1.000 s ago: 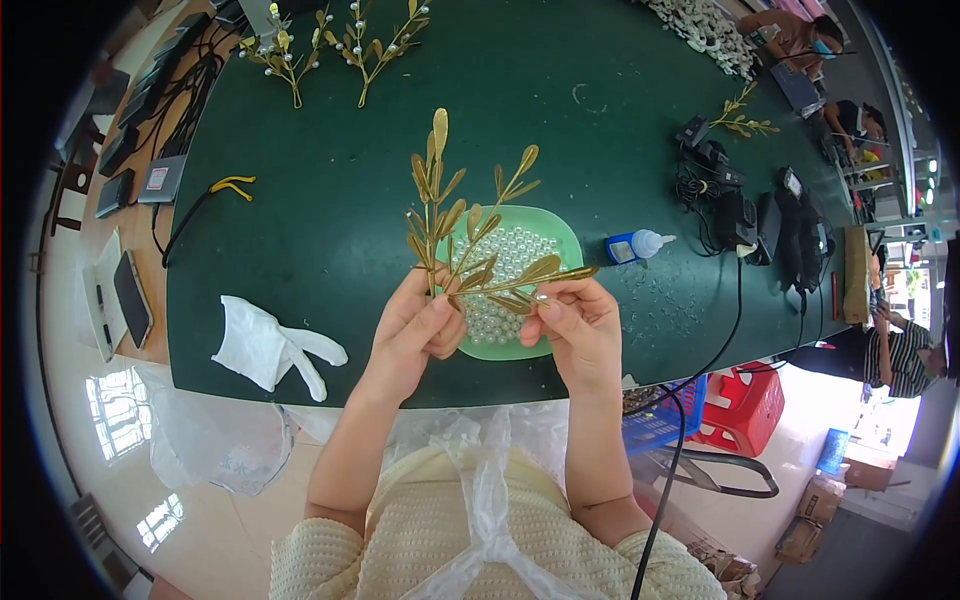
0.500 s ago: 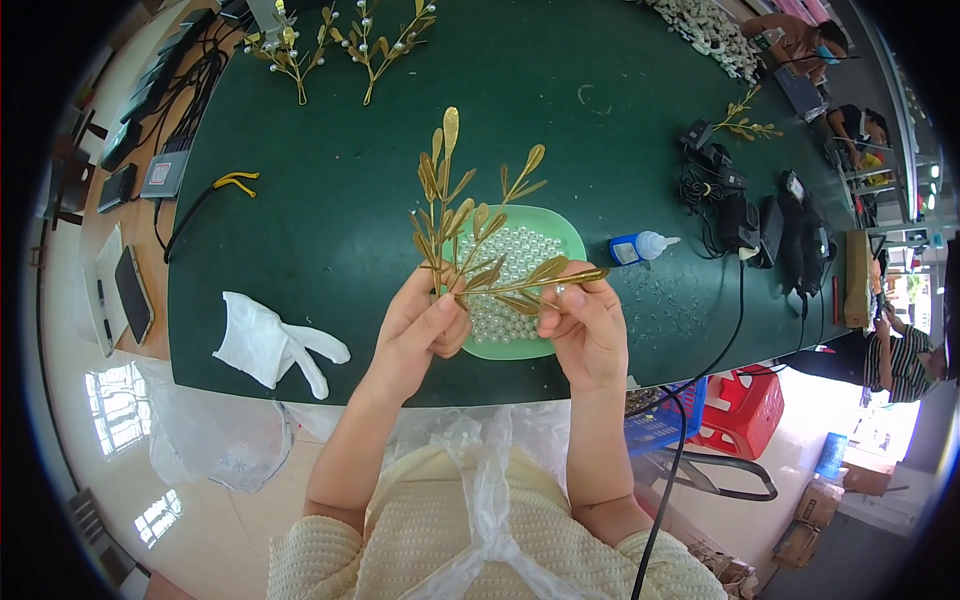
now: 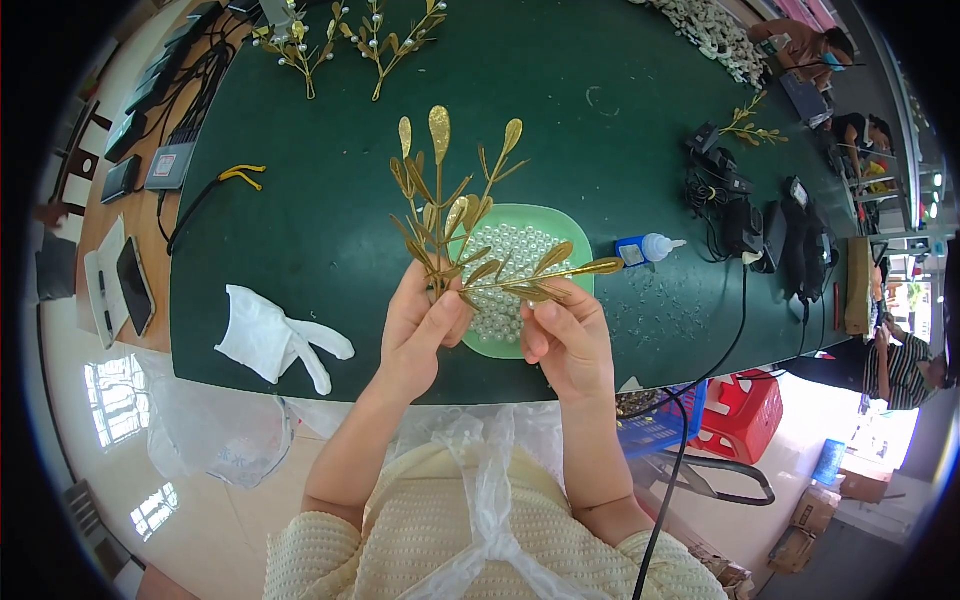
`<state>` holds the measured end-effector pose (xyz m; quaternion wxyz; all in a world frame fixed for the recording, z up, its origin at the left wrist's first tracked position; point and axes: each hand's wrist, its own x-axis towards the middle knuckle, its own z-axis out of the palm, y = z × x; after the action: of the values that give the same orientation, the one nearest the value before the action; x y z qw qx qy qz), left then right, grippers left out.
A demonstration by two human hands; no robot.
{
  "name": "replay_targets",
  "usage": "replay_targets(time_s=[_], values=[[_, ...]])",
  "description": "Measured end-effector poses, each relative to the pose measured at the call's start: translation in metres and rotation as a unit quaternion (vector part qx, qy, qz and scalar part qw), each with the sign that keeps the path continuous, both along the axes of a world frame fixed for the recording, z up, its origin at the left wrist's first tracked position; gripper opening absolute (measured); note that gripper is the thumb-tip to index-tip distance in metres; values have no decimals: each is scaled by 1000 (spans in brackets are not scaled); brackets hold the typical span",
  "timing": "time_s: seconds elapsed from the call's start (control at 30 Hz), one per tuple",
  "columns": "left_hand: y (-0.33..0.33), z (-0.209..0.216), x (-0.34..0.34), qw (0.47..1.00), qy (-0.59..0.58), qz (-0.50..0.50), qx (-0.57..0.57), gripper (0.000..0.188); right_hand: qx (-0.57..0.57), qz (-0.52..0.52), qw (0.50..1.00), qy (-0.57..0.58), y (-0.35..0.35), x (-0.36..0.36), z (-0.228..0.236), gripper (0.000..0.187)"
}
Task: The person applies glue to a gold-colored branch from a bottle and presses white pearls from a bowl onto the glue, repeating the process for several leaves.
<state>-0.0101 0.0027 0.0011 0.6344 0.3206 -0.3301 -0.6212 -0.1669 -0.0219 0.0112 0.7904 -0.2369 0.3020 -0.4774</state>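
Observation:
A golden artificial leaf branch (image 3: 440, 200) is held over the green tray, its leafy twigs spreading up and to the right. My left hand (image 3: 423, 325) is closed around the bottom of its stems. My right hand (image 3: 575, 335) pinches at a lower leaf of the side twig that points right, thumb in front and fingers curled. Whether a bead sits between those fingertips is hidden. Beneath the branch, white pearl beads (image 3: 515, 245) fill the light green tray (image 3: 565, 225).
A blue-and-white glue bottle (image 3: 645, 250) lies right of the tray. A white glove (image 3: 275, 340) rests at the left. Pearl-trimmed golden branches (image 3: 385, 55) lie at the far edge. Black adapters and cables (image 3: 740, 225) crowd the right side. Other people (image 3: 815, 50) sit beyond.
The branch has turned in my left hand, its upper twigs leaning further left. My right hand has shifted slightly left along the side twig, whose tip now extends past it.

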Motion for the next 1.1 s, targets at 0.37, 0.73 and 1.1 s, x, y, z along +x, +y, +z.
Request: replay_targets(time_s=[0.37,0.73,1.1], values=[[2,0,-3,999,-22,26,15,24,-22,-8,997,69,2,10,3,20],[4,1,-4,999,-39,21,13,23,-39,-24,992,117,5,14,5,20],[4,2,-4,999,-43,17,19,23,-37,-22,990,133,7,13,4,20]])
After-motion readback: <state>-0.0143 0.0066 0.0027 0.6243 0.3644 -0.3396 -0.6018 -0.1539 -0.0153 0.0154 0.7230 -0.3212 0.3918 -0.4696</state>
